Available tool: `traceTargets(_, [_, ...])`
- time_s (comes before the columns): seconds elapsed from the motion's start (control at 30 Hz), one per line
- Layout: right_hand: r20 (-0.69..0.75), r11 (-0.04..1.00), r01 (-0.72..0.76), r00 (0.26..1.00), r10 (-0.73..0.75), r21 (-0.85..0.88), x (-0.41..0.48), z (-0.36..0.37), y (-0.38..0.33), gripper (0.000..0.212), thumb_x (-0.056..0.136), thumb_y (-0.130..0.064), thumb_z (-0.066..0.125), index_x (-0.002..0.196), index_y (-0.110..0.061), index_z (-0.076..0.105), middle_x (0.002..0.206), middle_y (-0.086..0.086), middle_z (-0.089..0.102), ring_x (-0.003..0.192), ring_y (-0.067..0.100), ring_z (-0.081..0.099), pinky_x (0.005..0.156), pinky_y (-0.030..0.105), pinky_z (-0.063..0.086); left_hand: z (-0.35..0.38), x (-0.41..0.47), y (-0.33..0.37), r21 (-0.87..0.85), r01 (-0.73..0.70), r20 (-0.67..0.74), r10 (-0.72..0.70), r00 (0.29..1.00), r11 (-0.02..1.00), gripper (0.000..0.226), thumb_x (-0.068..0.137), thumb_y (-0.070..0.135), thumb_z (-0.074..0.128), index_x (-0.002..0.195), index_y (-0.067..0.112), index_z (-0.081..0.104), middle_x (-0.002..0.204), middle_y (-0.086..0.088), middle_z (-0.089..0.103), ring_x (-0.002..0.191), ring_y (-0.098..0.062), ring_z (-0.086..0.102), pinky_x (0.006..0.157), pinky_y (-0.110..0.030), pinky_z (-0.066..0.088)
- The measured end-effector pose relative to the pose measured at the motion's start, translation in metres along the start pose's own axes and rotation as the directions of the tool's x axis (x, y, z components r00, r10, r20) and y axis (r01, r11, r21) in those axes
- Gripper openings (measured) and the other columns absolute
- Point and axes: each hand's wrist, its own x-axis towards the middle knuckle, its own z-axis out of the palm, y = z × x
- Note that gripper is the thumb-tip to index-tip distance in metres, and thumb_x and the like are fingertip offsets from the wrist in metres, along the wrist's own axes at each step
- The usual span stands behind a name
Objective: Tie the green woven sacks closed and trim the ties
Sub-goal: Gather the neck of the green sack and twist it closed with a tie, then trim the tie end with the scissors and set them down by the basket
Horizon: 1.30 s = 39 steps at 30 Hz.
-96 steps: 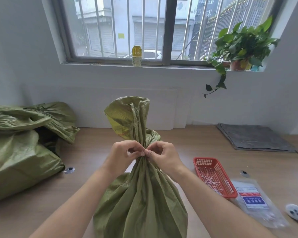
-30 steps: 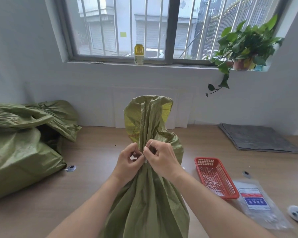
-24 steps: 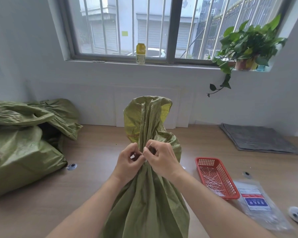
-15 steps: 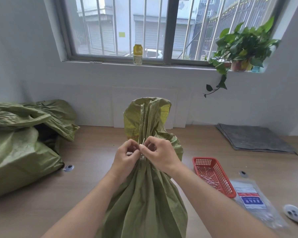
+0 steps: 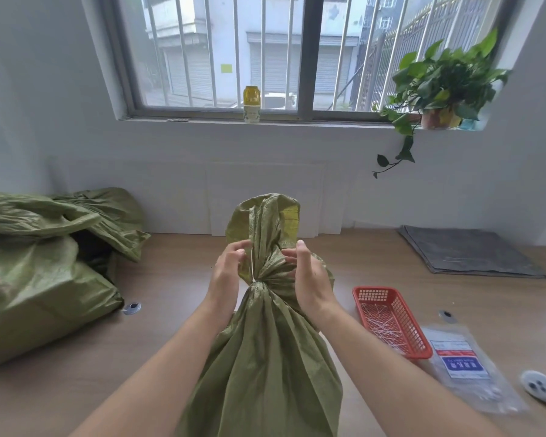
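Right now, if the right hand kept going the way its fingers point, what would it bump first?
Probably the gathered top of the green sack: the right hand points up and inward at it, nearly touching already, though depth is unclear.

Small packing workroom, plain and sparsely furnished. A long wooden worktable [image 5: 171,326] stands against a bare white wall below a barred window [image 5: 297,52] facing a street of shuttered shopfronts. Work supplies lie on the table: green woven sacks [image 5: 44,279], a red basket [image 5: 391,323] of white ties, a labelled plastic packet [image 5: 467,367]. A potted plant [image 5: 438,86] occupies the sill.
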Motion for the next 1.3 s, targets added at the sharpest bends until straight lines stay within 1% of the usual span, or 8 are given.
traceTargets(0.17, [0.046, 1.000, -0.024, 0.999, 0.023, 0.013, -0.018, -0.011, 0.004, 0.094, 0.075, -0.084, 0.016, 0.132, -0.029, 0.067, 0.138, -0.003, 0.065, 0.125, 0.023, 0.060, 0.110, 0.053, 0.043, 0.001, -0.021, 0.003, 0.020, -0.004, -0.078, 0.005, 0.997, 1.000, 0.050, 0.090, 0.044, 0.037, 0.131, 0.037, 0.064, 0.134, 0.006, 0.060, 0.126, -0.012, 0.051, 0.105, -0.037, 0.040])
traceTargets(0.33, [0.137, 0.997, -0.038, 0.990, 0.029, 0.060, -0.035, -0.019, 0.006, 0.083, 0.076, -0.085, 0.016, 0.121, -0.038, 0.066, 0.133, -0.004, 0.066, 0.120, 0.022, 0.062, 0.107, 0.055, 0.046, 0.004, -0.055, 0.013, 0.045, 0.007, -0.184, 0.002, 0.983, 0.999, 0.042, 0.106, 0.027, 0.036, 0.139, 0.036, 0.059, 0.143, 0.005, 0.057, 0.135, -0.014, 0.047, 0.113, -0.042, 0.037])
traceTargets(0.5, [0.167, 0.994, -0.033, 0.986, 0.016, 0.099, -0.059, -0.024, 0.000, 0.087, 0.079, -0.082, 0.018, 0.132, -0.032, 0.066, 0.132, -0.004, 0.066, 0.121, 0.022, 0.062, 0.109, 0.053, 0.044, 0.000, -0.091, 0.024, 0.056, 0.001, -0.248, 0.013, 0.969, 0.998, 0.042, 0.106, 0.029, 0.035, 0.139, 0.039, 0.059, 0.144, 0.006, 0.056, 0.135, -0.015, 0.048, 0.113, -0.043, 0.038])
traceTargets(0.73, [0.066, 0.991, -0.022, 0.998, 0.013, 0.135, -0.104, -0.026, -0.005, 0.086, 0.080, -0.083, 0.018, 0.134, -0.036, 0.066, 0.137, -0.006, 0.064, 0.125, 0.022, 0.060, 0.112, 0.053, 0.043, 0.002, -0.124, 0.040, 0.067, -0.024, -0.113, 0.031, 0.993, 0.997, 0.043, 0.106, 0.032, 0.034, 0.141, 0.043, 0.058, 0.146, 0.010, 0.055, 0.136, -0.011, 0.046, 0.111, -0.041, 0.037])
traceTargets(0.87, [0.003, 0.990, -0.040, 0.999, 0.040, 0.138, -0.129, -0.031, -0.003, 0.080, 0.084, -0.079, 0.020, 0.135, -0.036, 0.065, 0.138, -0.009, 0.064, 0.126, 0.019, 0.061, 0.112, 0.052, 0.043, 0.012, -0.144, 0.047, 0.020, 0.000, 0.016, -0.001, 1.000, 1.000, 0.044, 0.107, 0.025, 0.033, 0.142, 0.033, 0.058, 0.126, 0.022, 0.061, 0.117, 0.016, 0.055, 0.094, -0.017, 0.046])
traceTargets(0.97, [-0.046, 0.990, -0.046, 0.998, 0.053, 0.135, -0.149, -0.040, 0.002, 0.080, 0.084, -0.078, 0.021, 0.136, -0.034, 0.065, 0.140, -0.007, 0.063, 0.127, 0.019, 0.060, 0.112, 0.052, 0.044, 0.021, -0.155, 0.042, 0.013, 0.019, 0.096, -0.020, 0.995, 1.000, 0.044, 0.106, 0.028, 0.034, 0.142, 0.038, 0.058, 0.137, 0.013, 0.063, 0.129, -0.002, 0.055, 0.114, -0.035, 0.040])
traceTargets(1.07, [-0.107, 0.991, -0.067, 0.991, 0.079, 0.114, -0.168, -0.057, 0.012, 0.078, 0.088, -0.073, 0.020, 0.137, -0.031, 0.065, 0.141, -0.004, 0.064, 0.126, 0.018, 0.060, 0.112, 0.050, 0.045, 0.039, -0.169, 0.032, 0.006, 0.058, 0.169, -0.058, 0.984, 0.998, 0.042, 0.104, 0.036, 0.038, 0.140, 0.044, 0.057, 0.145, 0.013, 0.057, 0.136, -0.007, 0.047, 0.123, -0.047, 0.026])
traceTargets(1.3, [-0.239, 0.989, -0.119, 0.961, 0.137, 0.088, -0.197, -0.117, 0.045, 0.082, 0.089, -0.070, 0.017, 0.137, -0.024, 0.065, 0.136, 0.004, 0.067, 0.120, 0.021, 0.063, 0.107, 0.052, 0.048, 0.107, -0.195, 0.014, 0.024, 0.128, 0.309, -0.129, 0.942, 0.991, 0.057, 0.089, 0.045, 0.043, 0.144, 0.036, 0.056, 0.153, -0.001, 0.051, 0.144, -0.022, 0.041, 0.123, -0.050, 0.027])
